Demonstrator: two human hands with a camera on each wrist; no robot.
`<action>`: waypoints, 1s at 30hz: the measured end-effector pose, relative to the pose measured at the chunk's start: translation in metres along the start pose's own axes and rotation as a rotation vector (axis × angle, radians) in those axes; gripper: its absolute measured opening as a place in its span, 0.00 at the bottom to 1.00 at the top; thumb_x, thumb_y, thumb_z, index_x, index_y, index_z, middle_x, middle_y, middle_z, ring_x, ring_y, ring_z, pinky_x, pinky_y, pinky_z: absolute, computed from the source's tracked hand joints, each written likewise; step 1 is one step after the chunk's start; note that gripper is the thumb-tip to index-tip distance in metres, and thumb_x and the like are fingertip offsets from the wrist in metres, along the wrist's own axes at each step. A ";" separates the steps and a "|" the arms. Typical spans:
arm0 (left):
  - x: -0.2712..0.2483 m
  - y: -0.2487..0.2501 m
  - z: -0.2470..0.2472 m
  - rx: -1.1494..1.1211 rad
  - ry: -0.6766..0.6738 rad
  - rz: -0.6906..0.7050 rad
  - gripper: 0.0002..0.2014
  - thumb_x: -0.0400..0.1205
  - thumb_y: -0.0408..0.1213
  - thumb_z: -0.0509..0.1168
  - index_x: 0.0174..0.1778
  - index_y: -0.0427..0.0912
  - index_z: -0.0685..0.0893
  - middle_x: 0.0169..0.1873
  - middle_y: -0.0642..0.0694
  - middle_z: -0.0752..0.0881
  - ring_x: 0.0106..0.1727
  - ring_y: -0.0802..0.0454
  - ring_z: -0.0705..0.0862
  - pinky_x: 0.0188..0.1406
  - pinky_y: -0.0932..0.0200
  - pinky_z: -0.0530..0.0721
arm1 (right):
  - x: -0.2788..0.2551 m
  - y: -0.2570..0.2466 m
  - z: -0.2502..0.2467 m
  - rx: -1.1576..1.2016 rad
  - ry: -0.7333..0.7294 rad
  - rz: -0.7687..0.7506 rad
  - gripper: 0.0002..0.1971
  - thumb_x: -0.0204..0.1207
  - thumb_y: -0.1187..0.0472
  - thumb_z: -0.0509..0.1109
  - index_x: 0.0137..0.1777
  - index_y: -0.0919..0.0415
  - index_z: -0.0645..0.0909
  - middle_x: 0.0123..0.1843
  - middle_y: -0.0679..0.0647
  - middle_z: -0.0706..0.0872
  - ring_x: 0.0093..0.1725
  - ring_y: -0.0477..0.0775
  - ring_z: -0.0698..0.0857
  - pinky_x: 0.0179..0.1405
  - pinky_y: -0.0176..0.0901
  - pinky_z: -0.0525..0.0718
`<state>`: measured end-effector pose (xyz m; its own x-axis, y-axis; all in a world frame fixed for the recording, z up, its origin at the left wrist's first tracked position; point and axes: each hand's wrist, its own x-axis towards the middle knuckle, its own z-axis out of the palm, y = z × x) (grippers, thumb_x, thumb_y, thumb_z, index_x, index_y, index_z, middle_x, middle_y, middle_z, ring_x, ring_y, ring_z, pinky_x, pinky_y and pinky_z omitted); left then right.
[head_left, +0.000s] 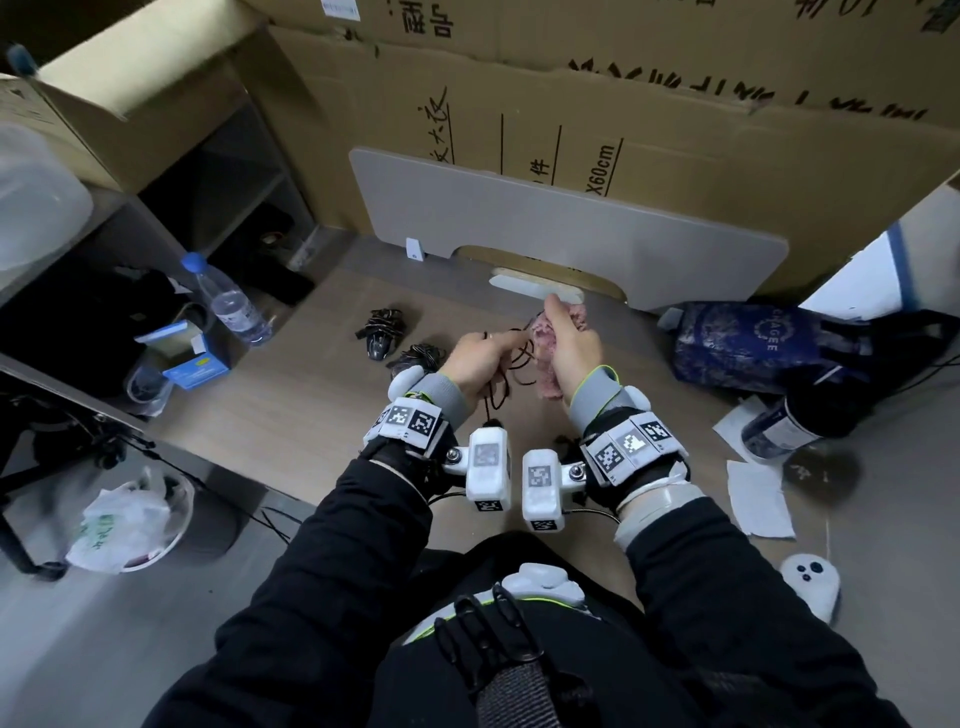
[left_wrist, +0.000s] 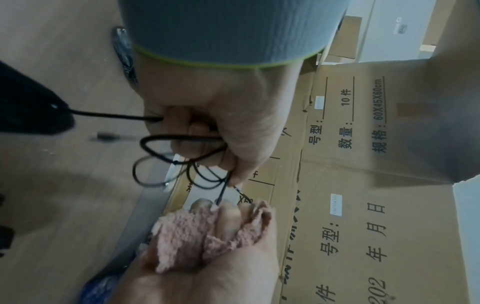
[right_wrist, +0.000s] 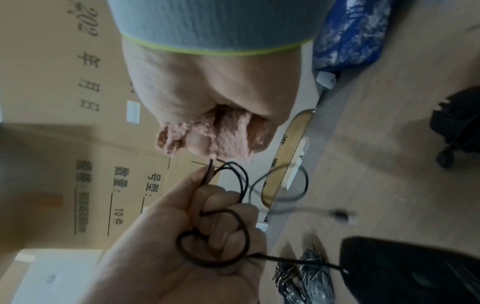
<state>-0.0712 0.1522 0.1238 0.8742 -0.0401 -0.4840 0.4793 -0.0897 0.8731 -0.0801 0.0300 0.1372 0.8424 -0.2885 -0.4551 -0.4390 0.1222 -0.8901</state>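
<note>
Head view: the left hand (head_left: 480, 358) is curled round several loops of a thin black cable (left_wrist: 116, 115), its thumb and forefinger pinching one short strand. The right hand (head_left: 574, 345) is closed round a pink cloth (left_wrist: 182, 230). Both are held above the desk (head_left: 311, 405), almost touching. The strand runs straight from pinch to cloth — left to right — so I judge a wipe must follow that line, with the right hand nearer.
</note>
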 end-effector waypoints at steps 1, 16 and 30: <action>0.003 0.000 -0.002 -0.025 0.043 0.009 0.16 0.79 0.44 0.72 0.29 0.46 0.76 0.22 0.49 0.72 0.17 0.53 0.65 0.17 0.65 0.57 | 0.001 -0.003 -0.001 -0.005 0.008 -0.007 0.22 0.73 0.36 0.71 0.39 0.56 0.83 0.38 0.52 0.88 0.43 0.57 0.88 0.49 0.47 0.84; 0.011 0.006 -0.033 -0.197 0.022 0.060 0.09 0.83 0.47 0.71 0.46 0.46 0.82 0.52 0.45 0.93 0.23 0.58 0.72 0.20 0.64 0.57 | 0.013 -0.007 -0.017 0.058 -0.003 0.313 0.20 0.82 0.45 0.61 0.31 0.54 0.68 0.23 0.48 0.70 0.14 0.50 0.68 0.22 0.32 0.73; 0.001 0.006 -0.015 0.352 -0.228 0.010 0.27 0.66 0.63 0.81 0.27 0.45 0.77 0.20 0.50 0.75 0.22 0.54 0.65 0.21 0.61 0.60 | 0.009 -0.006 -0.007 0.136 -0.053 0.056 0.13 0.82 0.52 0.70 0.43 0.62 0.77 0.36 0.56 0.86 0.34 0.53 0.84 0.30 0.42 0.85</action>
<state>-0.0660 0.1661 0.1290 0.8200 -0.2579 -0.5110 0.3803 -0.4218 0.8231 -0.0722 0.0200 0.1392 0.8345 -0.2280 -0.5017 -0.4425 0.2654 -0.8566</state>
